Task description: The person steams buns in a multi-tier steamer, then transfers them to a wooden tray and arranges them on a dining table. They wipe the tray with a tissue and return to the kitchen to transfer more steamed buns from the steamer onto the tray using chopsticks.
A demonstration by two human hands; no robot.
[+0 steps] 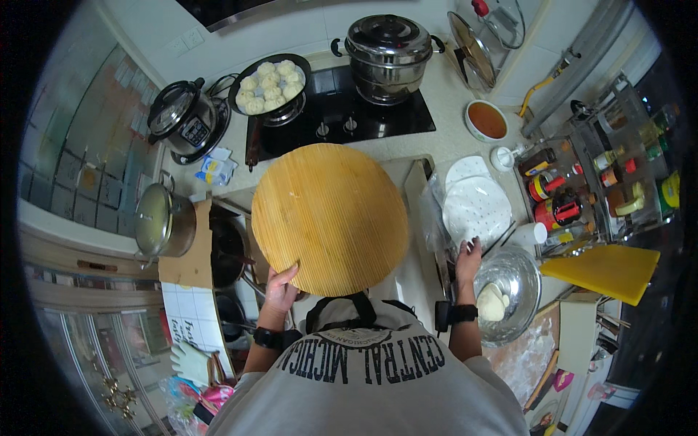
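My left hand [282,289] grips the lower left edge of a round, ribbed wooden board [330,218], its thumb on top. My right hand [469,256] is at the lower edge of white perforated steamer liners [477,210], fingers slightly spread; whether it touches or pinches them I cannot tell. Just below that hand a clear mixing bowl [531,305] holds a lump of pale dough [492,302]. Beyond the board, a black frying pan [238,103] with several pleated buns [270,82] rests on the left burner of the black hob [327,117].
A lidded steel steamer pot [388,60] stands on the hob's right. To its right is a bowl of reddish-brown liquid [487,121]. An electric cooker [185,122] and a lidded pot [163,220] stand left. Bottles, a yellow cutting board [605,270] and a floured board [526,354] are right.
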